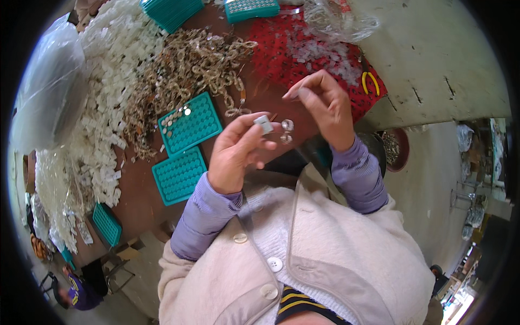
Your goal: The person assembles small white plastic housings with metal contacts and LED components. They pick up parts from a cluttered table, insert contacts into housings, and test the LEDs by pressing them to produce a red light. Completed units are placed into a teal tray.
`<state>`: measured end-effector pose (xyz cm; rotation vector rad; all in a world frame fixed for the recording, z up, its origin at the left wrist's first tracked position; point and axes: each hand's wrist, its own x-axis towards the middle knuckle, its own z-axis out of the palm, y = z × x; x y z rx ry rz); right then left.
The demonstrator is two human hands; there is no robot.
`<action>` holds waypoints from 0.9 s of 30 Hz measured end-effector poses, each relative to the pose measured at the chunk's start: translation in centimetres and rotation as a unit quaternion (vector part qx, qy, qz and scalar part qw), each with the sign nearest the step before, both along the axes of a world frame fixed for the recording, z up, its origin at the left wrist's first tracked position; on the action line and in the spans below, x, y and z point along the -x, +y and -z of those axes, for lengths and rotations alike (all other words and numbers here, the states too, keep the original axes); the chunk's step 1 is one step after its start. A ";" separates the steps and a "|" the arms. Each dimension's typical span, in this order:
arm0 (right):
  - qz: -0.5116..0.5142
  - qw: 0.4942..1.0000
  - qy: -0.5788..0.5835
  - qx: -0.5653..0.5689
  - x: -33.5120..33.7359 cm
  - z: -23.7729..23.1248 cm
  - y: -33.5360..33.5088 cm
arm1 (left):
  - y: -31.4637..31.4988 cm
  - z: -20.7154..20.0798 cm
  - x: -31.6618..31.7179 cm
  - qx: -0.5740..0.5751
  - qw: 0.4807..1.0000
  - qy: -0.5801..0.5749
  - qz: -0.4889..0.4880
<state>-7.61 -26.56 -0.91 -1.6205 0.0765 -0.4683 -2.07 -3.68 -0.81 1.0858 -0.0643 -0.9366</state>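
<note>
Between the thumb and fingers of my left hand (237, 149) is a small white card (264, 124). Two shiny ring-shaped pieces (287, 125) show just right of its fingertips; I cannot tell whether they hang from the card. My right hand (324, 103) is raised to the right, thumb and forefinger pinched together over the edge of the red patterned cloth (271, 51). Whatever is in that pinch is too small to make out. Below and left of my left hand lie two green pitted trays, the upper tray (203, 122) holding several small round pieces (172, 120).
A tangled heap of brownish chain links (189, 65) lies behind the trays. White plastic pieces (103, 97) pile up on the left beside a clear bag (51, 89). Yellow-handled pliers (370, 84) rest on the cloth near clear bits (330, 57). Green trays (172, 13) are stacked at the back.
</note>
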 end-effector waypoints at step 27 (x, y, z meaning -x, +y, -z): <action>0.017 0.869 -0.065 0.491 -6.6 2.4 5.4 | 7.3 0.9 -1.7 0.253 0.947 0.112 -0.166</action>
